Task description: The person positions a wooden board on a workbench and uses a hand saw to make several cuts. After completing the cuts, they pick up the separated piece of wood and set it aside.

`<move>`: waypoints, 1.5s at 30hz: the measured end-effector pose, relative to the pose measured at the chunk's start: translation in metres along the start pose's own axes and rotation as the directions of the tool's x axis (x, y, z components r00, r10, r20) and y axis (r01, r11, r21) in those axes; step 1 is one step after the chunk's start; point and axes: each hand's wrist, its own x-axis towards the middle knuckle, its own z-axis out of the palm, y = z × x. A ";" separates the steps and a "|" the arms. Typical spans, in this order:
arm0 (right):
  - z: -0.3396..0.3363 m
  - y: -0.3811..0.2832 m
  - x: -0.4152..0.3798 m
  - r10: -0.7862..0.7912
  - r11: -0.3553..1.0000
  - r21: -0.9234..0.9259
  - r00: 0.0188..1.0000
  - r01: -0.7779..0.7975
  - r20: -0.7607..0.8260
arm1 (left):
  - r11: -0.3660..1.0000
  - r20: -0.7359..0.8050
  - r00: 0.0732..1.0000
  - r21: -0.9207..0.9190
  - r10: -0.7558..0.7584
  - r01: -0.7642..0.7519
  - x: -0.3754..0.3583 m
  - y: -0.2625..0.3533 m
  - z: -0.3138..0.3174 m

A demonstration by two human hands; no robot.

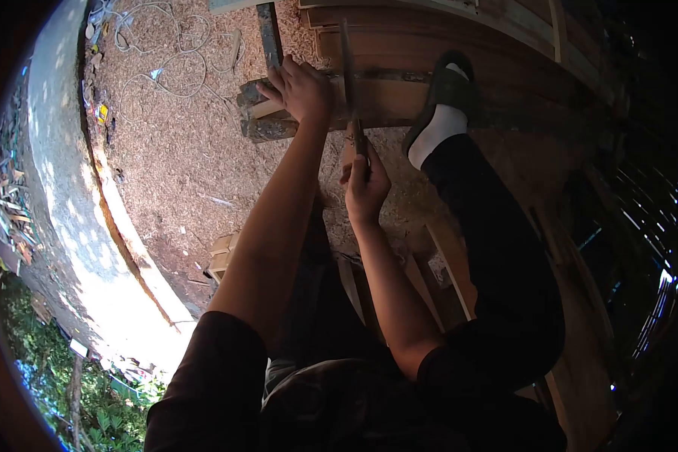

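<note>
My left hand (306, 92) lies across a narrow wooden board (384, 99), near its left end, with its thumb and fingers spread. Rough dark timbers (271, 129) run along the board's sides. My right hand (367, 184) is closed round the handle of a long bladed tool (348, 71). The thin, slightly blurred blade points away from me and crosses over the board, to the right of my left hand. Whether its edge touches the wood I cannot tell.
My shod foot (453, 90) rests on the timbers at the right. Wide planks (399, 47) lie beyond. A pale cord (179, 54) curls over the shavings-covered ground (181, 162). Small wood blocks (223, 255) and more boards (453, 264) lie nearer me. A concrete edge (75, 188) curves along the left.
</note>
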 end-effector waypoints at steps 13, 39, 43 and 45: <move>0.006 0.028 0.002 -0.077 0.997 0.001 0.997 0.077 -0.032 | 0.993 0.125 0.989 -0.076 -0.077 0.087 0.015 0.014 -0.019; 0.010 0.011 -0.020 -0.036 0.934 -0.355 0.999 0.032 -0.004 | 0.993 0.125 0.991 -0.102 -0.050 0.063 0.020 0.020 -0.017; 0.000 0.018 -0.028 -0.136 0.906 -0.403 0.991 0.130 0.014 | 0.996 0.181 0.982 -0.067 -0.044 0.057 0.024 0.022 -0.018; 0.021 -0.012 -0.005 -0.053 0.917 -0.397 0.999 0.050 0.002 | 0.997 0.201 0.978 -0.048 -0.049 0.059 0.023 0.019 -0.018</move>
